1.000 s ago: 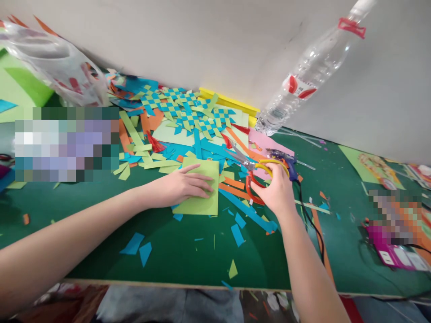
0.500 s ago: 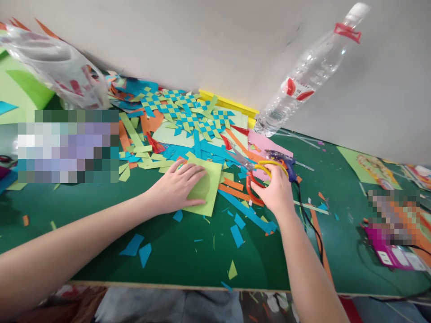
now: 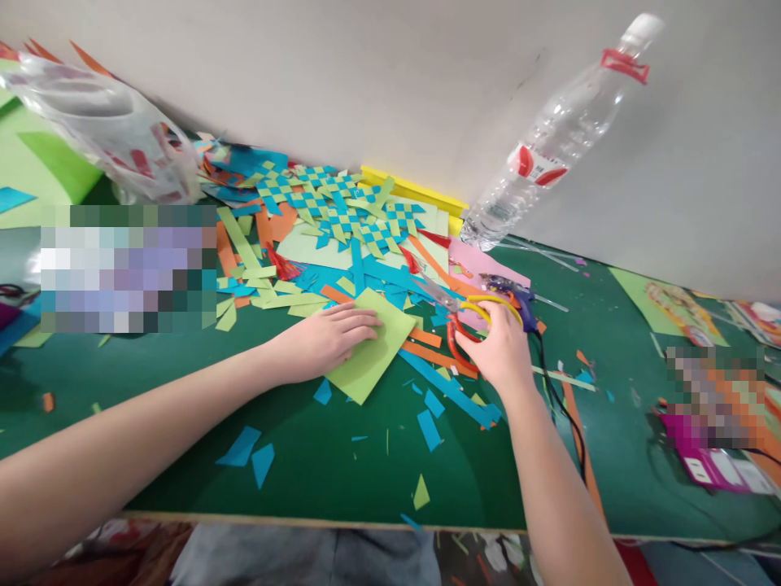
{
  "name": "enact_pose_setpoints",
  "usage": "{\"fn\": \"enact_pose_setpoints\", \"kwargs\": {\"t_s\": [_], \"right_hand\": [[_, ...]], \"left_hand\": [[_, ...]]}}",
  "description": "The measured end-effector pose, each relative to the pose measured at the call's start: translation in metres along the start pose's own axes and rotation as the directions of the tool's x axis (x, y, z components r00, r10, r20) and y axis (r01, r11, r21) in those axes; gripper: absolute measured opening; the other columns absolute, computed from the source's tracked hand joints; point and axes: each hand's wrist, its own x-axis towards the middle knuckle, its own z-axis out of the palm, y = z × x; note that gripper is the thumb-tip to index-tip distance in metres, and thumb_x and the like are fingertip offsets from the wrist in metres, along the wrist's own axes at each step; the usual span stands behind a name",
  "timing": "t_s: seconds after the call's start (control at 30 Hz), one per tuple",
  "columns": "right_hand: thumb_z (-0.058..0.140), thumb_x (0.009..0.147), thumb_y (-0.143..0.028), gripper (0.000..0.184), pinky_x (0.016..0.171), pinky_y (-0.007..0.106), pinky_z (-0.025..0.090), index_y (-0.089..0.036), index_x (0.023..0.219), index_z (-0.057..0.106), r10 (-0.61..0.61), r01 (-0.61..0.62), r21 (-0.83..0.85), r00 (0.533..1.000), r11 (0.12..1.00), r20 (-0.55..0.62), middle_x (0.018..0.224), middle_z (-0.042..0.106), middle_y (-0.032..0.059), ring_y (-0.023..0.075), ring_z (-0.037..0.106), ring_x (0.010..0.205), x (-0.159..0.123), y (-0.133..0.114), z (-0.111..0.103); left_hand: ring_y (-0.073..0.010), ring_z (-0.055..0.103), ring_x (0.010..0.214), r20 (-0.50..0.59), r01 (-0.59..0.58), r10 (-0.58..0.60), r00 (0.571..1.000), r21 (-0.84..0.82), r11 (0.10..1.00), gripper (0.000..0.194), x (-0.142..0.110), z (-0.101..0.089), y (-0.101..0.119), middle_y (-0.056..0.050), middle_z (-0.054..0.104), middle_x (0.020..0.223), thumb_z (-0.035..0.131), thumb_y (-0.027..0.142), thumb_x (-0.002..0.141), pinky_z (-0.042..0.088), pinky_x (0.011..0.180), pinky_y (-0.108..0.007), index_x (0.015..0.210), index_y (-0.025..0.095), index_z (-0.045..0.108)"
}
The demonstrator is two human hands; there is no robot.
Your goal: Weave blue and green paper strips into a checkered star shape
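My left hand (image 3: 326,339) lies flat with fingers stretched out on a light green paper square (image 3: 373,348), which sits turned like a diamond on the green table (image 3: 342,456). My right hand (image 3: 501,348) is closed round the handles of a pair of scissors with yellow and red-orange grips (image 3: 464,319); the blades point left toward the paper pile. The scissors rest low over orange and blue strips.
A heap of blue and green woven paper mats (image 3: 333,207) and loose strips lies behind the hands. A clear plastic bottle (image 3: 549,138) leans by the wall. A plastic bag (image 3: 103,130) is far left. A glue gun (image 3: 512,289) with black cord lies right of the scissors.
My left hand has turned the green square clockwise on the table, from straight to diamond-wise. My right hand has stayed on the scissors.
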Motion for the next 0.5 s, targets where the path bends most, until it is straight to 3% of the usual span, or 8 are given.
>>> {"fn": "enact_pose_setpoints", "kwargs": {"t_s": [0.1,0.27,0.5], "right_hand": [[0.067,0.072,-0.041,0.045,0.085,0.045,0.047,-0.018,0.108,0.052,0.012,-0.012,0.017,1.0,1.0,0.017,0.104,0.063,0.0116,0.0298,0.059,0.1,-0.0007,0.0016,0.0013],[0.066,0.073,-0.04,0.042,0.087,0.044,0.045,-0.02,0.108,0.052,0.041,-0.042,0.043,0.998,0.998,0.043,0.108,0.064,0.0106,0.029,0.058,0.103,-0.0017,0.0028,0.0029],[0.066,0.072,-0.041,0.043,0.086,0.043,0.046,-0.019,0.106,0.053,0.126,-0.127,0.007,0.985,0.992,0.116,0.106,0.065,0.01,0.0294,0.059,0.102,-0.0039,0.0036,0.0032]], "left_hand": [[-0.0194,0.043,0.128,-0.022,-0.006,0.006,1.0,0.001,1.0,0.029,0.0005,0.0034,-0.0008,-0.01,0.053,0.133,0.036,0.015,0.091,0.033,0.109,-0.04,0.113,0.017,0.055],[-0.0206,0.045,0.127,-0.048,0.036,-0.032,0.998,0.079,0.996,0.029,0.0019,0.0009,0.0041,-0.009,0.053,0.133,0.035,0.025,0.095,0.03,0.11,-0.042,0.115,0.018,0.055],[-0.0292,0.039,0.13,-0.185,0.342,-0.312,0.932,0.158,0.926,0.053,0.0003,-0.0055,0.0086,-0.016,0.048,0.137,0.04,0.05,0.091,0.021,0.111,-0.052,0.128,0.013,0.047]]}}
